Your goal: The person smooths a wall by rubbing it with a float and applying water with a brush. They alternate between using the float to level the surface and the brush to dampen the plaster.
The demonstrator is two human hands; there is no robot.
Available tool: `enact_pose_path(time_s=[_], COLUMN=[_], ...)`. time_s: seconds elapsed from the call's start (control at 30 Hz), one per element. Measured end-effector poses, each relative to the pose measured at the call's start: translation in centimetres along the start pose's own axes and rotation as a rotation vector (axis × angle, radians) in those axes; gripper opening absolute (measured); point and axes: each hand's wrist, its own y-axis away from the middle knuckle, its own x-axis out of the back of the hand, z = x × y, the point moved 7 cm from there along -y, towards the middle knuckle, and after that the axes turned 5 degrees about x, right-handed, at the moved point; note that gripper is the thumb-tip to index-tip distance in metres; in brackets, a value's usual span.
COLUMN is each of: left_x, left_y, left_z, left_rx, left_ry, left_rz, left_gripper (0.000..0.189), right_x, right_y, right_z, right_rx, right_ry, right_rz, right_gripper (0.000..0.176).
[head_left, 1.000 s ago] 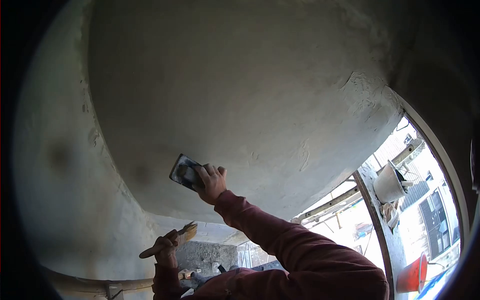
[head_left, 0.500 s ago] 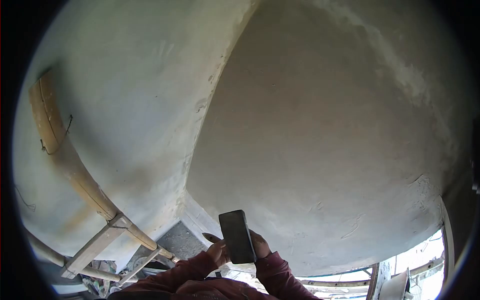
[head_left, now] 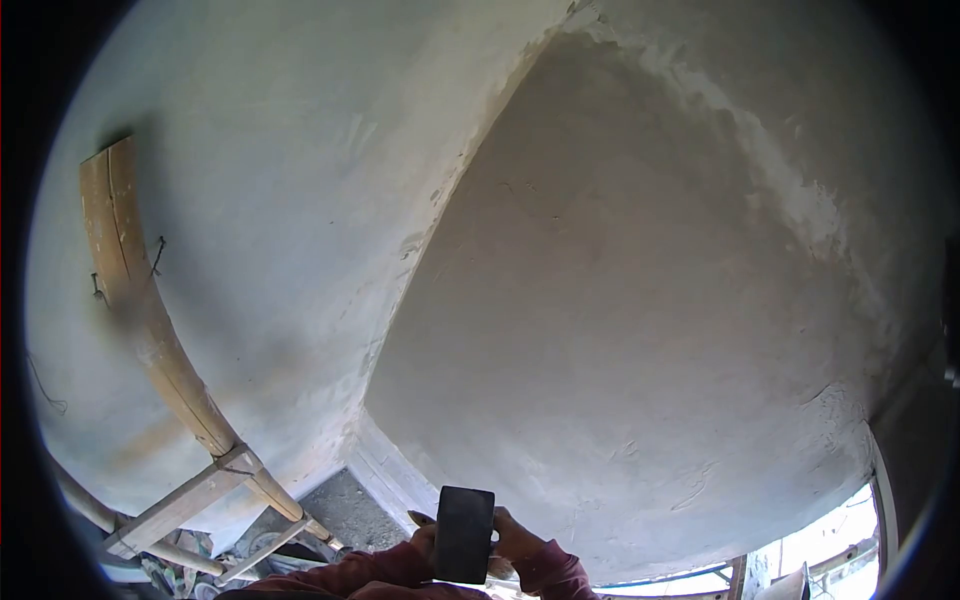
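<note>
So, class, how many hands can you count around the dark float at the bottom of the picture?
2: the left hand against the left edge of the float, and the right hand gripping its right edge. Both are partly hidden behind it.

Matt grey plaster (head_left: 620, 300), rough-edged; bare wooden pole (head_left: 130, 290); dark matt float (head_left: 465, 535).

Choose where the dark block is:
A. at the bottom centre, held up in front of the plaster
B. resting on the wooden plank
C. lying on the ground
A: the block is upright at the bottom centre, with the right hand gripping it and the left hand close beside it. The plank is far off at the left.
</note>
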Motion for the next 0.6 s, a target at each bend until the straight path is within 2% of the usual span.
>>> enact_pose_path(time_s=[0.03, 0.1, 0.17, 0.2, 0.27, 0.33, 0.37, 0.47, 0.57, 0.6], left_x=[0.6, 1.2, 3.8, 3.6, 1.5, 1.3, 1.4, 3.4, 7.8, 10.6], left_y=[0.2, 0.2, 0.4, 0.3, 0.8, 0.1, -0.5, -1.7, -1.7, -2.0], left_z=[-0.1, 0.3, 0.9, 0.8, 0.3, 1.2, 1.4, 1.2, -1.2, -1.3], left_rx=[-0.036, -0.071, -0.114, -0.113, -0.064, -0.045, -0.021, 0.069, 0.170, 0.179], left_ry=[-0.051, -0.105, -0.484, -0.488, -0.591, -0.590, -0.579, -0.529, -0.436, -0.420], left_rz=[0.039, 0.073, 0.239, 0.236, 0.481, 0.425, 0.376, 0.245, 0.143, 0.154], left_gripper=[0.038, 0.037, 0.033, 0.033, 0.037, 0.038, 0.039, 0.042, 0.046, 0.046], right_x=[-0.2, -0.9, -1.1, -0.9, -0.7, -0.2, -0.3, -1.4, 1.1, 1.9], right_y=[0.0, -0.1, -0.3, -0.1, 0.6, 1.6, 1.6, 2.4, 4.8, 5.7], right_z=[0.0, 1.3, 1.4, 0.5, -1.9, -2.6, -1.6, 2.7, -0.1, -0.2], right_rx=[-0.088, -0.080, -0.073, -0.057, -0.035, -0.181, -0.180, -0.244, -0.283, -0.211], right_ry=[-0.033, -0.084, -0.135, -0.110, -0.079, 0.038, 0.041, 0.408, 0.234, 0.279], right_rz=[-0.023, -0.037, -0.053, -0.068, -0.078, -0.025, -0.018, -0.053, 0.016, 0.153], right_gripper=[0.067, 0.064, 0.061, 0.058, 0.055, 0.049, 0.049, 0.037, 0.029, 0.023])
